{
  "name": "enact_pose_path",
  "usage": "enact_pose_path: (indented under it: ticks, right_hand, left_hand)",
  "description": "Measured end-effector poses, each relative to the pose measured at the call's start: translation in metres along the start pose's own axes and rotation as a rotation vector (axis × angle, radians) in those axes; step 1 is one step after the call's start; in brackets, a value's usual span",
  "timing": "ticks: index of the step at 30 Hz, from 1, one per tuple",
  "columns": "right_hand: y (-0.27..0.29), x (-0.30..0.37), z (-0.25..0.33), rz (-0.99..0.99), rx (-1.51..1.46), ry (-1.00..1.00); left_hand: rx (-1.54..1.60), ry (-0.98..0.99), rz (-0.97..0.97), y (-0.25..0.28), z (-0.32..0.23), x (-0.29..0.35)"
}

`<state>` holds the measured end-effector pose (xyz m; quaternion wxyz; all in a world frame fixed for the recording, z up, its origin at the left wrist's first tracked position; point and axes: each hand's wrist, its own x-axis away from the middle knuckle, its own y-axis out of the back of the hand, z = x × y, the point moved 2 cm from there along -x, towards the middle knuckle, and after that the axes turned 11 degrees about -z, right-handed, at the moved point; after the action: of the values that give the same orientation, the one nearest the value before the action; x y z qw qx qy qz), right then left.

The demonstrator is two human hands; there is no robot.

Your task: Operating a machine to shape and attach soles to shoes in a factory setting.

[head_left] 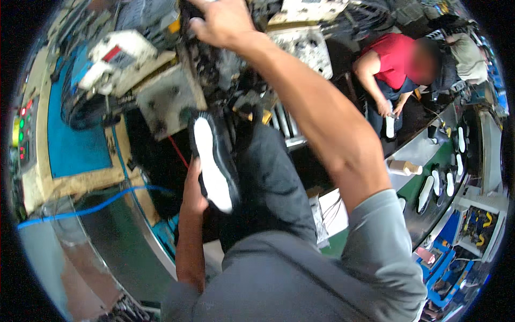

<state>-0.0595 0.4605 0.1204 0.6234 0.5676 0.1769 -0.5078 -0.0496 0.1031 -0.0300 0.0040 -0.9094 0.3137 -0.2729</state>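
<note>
Here the left hand (194,189) is wrapped around a black shoe (214,161), gripping it from the side with the fingers behind it, so only the thumb edge and the back of the hand show. The shoe is turned sole-up, its white sole (210,163) facing the camera, toe end low and heel end high. It sits just in front of the person's dark grey clothing (273,182) and just below the machine (214,64).

Above the shoe, the right hand (222,21) is raised to the top of that dark machine, fingers curled down onto a part of it. Whether they clamp a lever or only press on the housing is hard to make out, as the fingertips run off the upper edge of the view. The right forearm crosses the picture from the grey sleeve (381,241) up to the machine and hides much of what lies behind it.

Left of the shoe stands a cream-coloured machine head (115,56) over a blue mat (75,139), with a blue hose (96,206) curving below it. Further left of the shoe, at the rim, a panel with red and green lamps (21,126) is badly bent by the lens.

Right of the shoe, well apart, another person in a red shirt (394,59) holds a white sole piece (390,126). Beyond that a green belt (445,161) carries several white soles (426,192); its far end is cut off by the dark rim.
</note>
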Motion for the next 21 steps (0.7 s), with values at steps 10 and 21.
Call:
enact_pose_path:
  ticks: [10, 21]
  right_hand:
    - [0.147, 0.316, 0.099, 0.735, -1.331, -1.631]
    - [0.145, 0.353, 0.144, 0.110, -1.223, -1.550]
  left_hand:
    - [0.236, 0.113, 0.146, -0.013, -0.003, -0.001]
    - [0.245, -0.107, 0.460, -0.041, 0.016, 0.076]
